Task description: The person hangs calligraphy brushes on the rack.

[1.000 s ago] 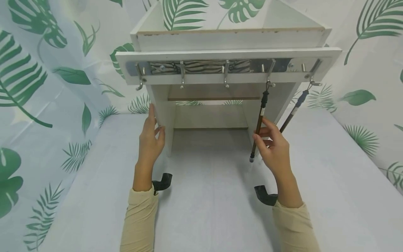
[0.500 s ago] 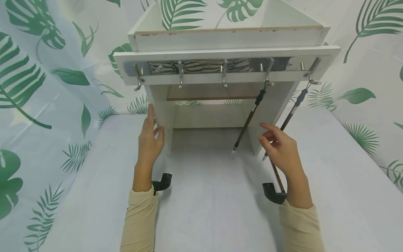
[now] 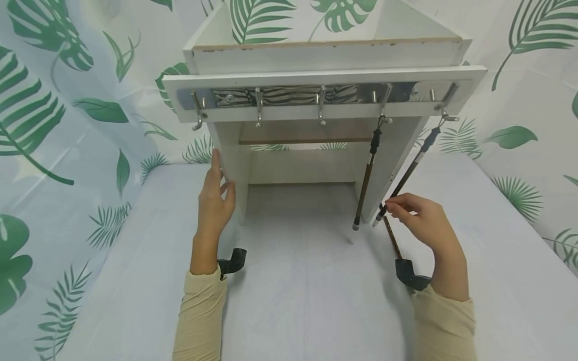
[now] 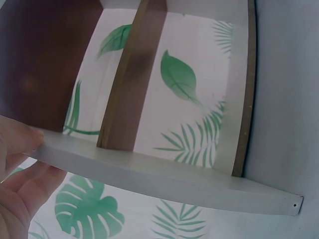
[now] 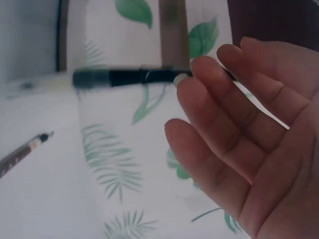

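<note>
Right hand: the right hand (image 3: 426, 223) is held low beside the right side panel of the white wooden hook rack (image 3: 322, 75); its fingertips pinch the lower end of the outer dark-handled calligraphy brush (image 3: 408, 173), with the other fingers loosely extended, as the right wrist view shows.
Left hand: the left hand (image 3: 215, 198) is laid against the rack's left side panel (image 3: 235, 165), thumb and straight fingers on either side of the board's edge, bracing it rather than gripping it.
Outer brush: hung by its loop from the rightmost steel hook (image 3: 444, 108), slanting down towards the right hand.
Inner brush: a second brown-handled calligraphy brush (image 3: 366, 180) hangs free from the next hook (image 3: 385, 105) to the left, touched by no hand, its tip just above the pale blue tablecloth (image 3: 293, 281).
Loose brush: a third thin brown brush (image 3: 392, 236) lies on the cloth under the right hand.
Done, as judged: two brushes are hung.
Left, as judged: three hooks (image 3: 259, 108) left of them stand bare; the loose brush is not yet hung.
</note>
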Demonstrator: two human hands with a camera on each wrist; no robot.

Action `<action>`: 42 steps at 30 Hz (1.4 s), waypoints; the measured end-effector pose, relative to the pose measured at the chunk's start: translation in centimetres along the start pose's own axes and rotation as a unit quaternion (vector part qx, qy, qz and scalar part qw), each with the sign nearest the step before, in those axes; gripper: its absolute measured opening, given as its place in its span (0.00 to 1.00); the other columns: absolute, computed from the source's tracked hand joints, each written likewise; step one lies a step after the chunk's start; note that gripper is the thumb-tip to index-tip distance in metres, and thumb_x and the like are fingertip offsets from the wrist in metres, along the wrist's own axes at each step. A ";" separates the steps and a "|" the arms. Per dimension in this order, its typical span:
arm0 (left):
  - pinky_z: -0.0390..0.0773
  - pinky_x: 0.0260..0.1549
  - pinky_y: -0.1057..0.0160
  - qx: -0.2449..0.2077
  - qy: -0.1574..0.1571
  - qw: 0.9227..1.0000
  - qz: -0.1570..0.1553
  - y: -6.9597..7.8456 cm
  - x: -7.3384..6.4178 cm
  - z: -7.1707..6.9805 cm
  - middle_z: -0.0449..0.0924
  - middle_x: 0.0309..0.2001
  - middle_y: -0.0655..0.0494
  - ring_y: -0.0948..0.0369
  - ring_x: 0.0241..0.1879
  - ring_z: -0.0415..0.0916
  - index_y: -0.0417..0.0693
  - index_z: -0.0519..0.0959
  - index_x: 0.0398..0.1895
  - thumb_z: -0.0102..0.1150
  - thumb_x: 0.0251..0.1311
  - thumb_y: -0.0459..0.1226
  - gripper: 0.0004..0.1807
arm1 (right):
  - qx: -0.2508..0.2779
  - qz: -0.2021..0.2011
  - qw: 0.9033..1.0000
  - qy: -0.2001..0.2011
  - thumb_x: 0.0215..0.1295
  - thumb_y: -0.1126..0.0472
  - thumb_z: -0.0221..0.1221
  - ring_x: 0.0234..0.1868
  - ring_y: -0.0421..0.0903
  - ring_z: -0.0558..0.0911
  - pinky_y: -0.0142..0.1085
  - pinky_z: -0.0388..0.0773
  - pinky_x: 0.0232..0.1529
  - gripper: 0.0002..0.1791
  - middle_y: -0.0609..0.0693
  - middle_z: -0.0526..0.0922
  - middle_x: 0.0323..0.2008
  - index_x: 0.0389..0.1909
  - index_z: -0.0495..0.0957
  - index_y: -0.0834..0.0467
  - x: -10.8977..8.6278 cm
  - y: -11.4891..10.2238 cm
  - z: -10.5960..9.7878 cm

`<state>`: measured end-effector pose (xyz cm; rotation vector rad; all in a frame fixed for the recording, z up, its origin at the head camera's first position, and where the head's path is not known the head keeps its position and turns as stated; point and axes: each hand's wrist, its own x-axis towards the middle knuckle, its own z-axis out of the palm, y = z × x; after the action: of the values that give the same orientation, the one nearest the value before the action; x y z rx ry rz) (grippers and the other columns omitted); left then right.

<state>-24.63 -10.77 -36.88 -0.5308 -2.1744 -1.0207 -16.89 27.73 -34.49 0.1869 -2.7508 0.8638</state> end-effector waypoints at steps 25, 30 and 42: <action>0.81 0.46 0.55 0.003 -0.006 1.000 -0.012 0.1 0.0 0.0 0.63 0.60 0.36 0.43 0.55 0.69 0.41 0.44 0.71 0.49 0.59 0.23 0.39 | -0.021 0.189 0.962 -0.195 0.62 0.61 0.51 0.44 0.65 0.75 0.51 0.77 0.36 0.28 0.71 0.73 0.47 0.62 0.59 0.65 1.4 5.5 4.0; 0.81 0.45 0.55 0.001 -0.004 1.000 -0.011 0.1 0.0 0.0 0.62 0.60 0.37 0.43 0.55 0.69 0.43 0.44 0.71 0.49 0.59 0.23 0.39 | -0.012 0.221 0.949 -0.226 0.61 0.59 0.55 0.37 0.58 0.80 0.48 0.79 0.34 0.36 0.72 0.71 0.48 0.65 0.51 0.67 1.3 5.7 4.2; 0.81 0.45 0.54 0.001 -0.005 1.000 -0.011 0.1 -0.1 0.0 0.63 0.59 0.37 0.44 0.56 0.69 0.42 0.44 0.71 0.48 0.59 0.23 0.39 | -0.018 0.252 0.938 -0.238 0.56 0.66 0.58 0.30 0.50 0.79 0.38 0.80 0.27 0.37 0.70 0.74 0.41 0.64 0.52 0.68 1.2 5.7 5.0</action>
<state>-24.52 -10.68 -36.85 -0.5135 -2.1930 -1.0291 -20.19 29.47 -41.17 -0.3916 -3.3400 0.9889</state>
